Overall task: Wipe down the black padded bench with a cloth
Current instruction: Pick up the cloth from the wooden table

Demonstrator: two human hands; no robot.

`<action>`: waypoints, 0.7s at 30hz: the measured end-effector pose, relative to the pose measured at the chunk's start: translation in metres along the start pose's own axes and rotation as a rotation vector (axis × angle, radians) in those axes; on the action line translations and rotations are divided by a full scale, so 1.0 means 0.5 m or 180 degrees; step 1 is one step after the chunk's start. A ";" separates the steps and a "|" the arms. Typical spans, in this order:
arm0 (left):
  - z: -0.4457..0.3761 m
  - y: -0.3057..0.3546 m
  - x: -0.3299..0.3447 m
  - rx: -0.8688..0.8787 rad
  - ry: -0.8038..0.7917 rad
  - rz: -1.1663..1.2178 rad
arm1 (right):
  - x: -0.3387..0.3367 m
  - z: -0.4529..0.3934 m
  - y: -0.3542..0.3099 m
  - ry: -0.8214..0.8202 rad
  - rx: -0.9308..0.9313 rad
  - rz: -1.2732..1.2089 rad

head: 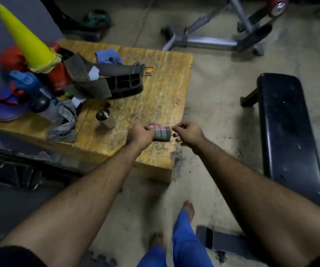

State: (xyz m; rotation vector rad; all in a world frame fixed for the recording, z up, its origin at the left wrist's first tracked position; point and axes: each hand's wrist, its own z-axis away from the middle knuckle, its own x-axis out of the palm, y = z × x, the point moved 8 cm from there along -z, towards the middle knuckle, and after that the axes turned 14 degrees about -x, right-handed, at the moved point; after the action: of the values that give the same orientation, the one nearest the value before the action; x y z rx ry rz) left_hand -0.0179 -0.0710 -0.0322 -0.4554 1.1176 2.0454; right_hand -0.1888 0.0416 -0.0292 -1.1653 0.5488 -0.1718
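A folded pink and grey checked cloth [161,132] lies near the front right corner of the wooden box [155,89]. My left hand [140,132] grips the cloth's left end with curled fingers. My right hand [189,134] hovers just to the right of the cloth with its fingers curled; whether it touches the cloth is unclear. The black padded bench [288,135] stands on the floor to the right, dusty and speckled, apart from both hands.
On the box sit a steel cup [105,117], a grey rag [64,120], a black plastic part [120,81], a blue cloth [108,55], a yellow cone [26,37] and bottles. A grey exercise frame [213,39] stands behind. My bare feet [189,209] are on the concrete floor.
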 end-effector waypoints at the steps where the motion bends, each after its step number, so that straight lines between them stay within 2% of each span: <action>1: -0.034 0.001 0.016 -0.0134 0.0013 0.0061 | 0.007 -0.040 0.018 -0.0015 0.0041 0.0046; 7: -0.201 -0.021 0.106 -0.1070 0.0310 0.0278 | 0.037 -0.236 0.126 -0.0054 0.0148 0.0599; 9: -0.231 -0.036 0.126 -0.1307 0.0416 0.0422 | 0.050 -0.275 0.143 -0.0202 0.0064 0.0812; 12: -0.253 -0.056 0.162 -0.1719 0.0282 0.0685 | 0.076 -0.315 0.171 -0.0452 0.0114 0.0955; 15: -0.281 -0.057 0.185 -0.1842 0.0305 0.0738 | 0.101 -0.341 0.193 -0.0736 0.0151 0.1070; 18: -0.303 -0.055 0.198 -0.1848 0.0351 0.0506 | 0.123 -0.331 0.211 -0.0872 0.0292 0.0753; 21: -0.301 -0.049 0.193 -0.1739 0.0212 0.0476 | 0.131 -0.302 0.206 -0.0583 0.0423 0.0075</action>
State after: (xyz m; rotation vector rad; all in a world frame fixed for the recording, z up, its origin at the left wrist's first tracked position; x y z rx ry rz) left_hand -0.0695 -0.1450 -0.1886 -0.7274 0.6276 2.4821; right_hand -0.2225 -0.0682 -0.1857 -1.0328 0.3835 -0.0788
